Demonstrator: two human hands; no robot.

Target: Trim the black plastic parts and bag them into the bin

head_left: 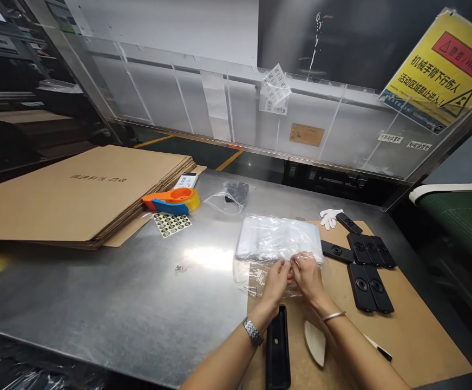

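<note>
Plastic film (279, 237), clear and crinkly, is lying in a shiny pile on the steel table (138, 303), its near side overlapping the cardboard sheet (418, 330), and that's where the action is happening. Both hands are meeting at its near edge: the left hand (277, 279) and the right hand (308, 275) are pinching the stuff, thumbs against curled fingers, tips almost touching each other. Whether they're gripping one layer or a few, I honestly can't tell, since reflections are muddying it. My guess is they're working the edge loose, and if you're doing the same, you're better off rolling it between thumb and fingertip than yanking, because thin film is usually clinging to itself and a hard tug is asking for a tear. Pulling evenly from both sides is helping too, so the rest isn't sliding around. I'd also be watching the right side: a black block (336, 251) is sitting just beside the pile, so a wide swing is risking a bump. Same with the long black tray (277, 363) and the pale curved piece (315, 344) lying between the forearms. And that metal watch (253, 330) is looking like a snag risk, so I'd be holding that wrist clear.
</note>
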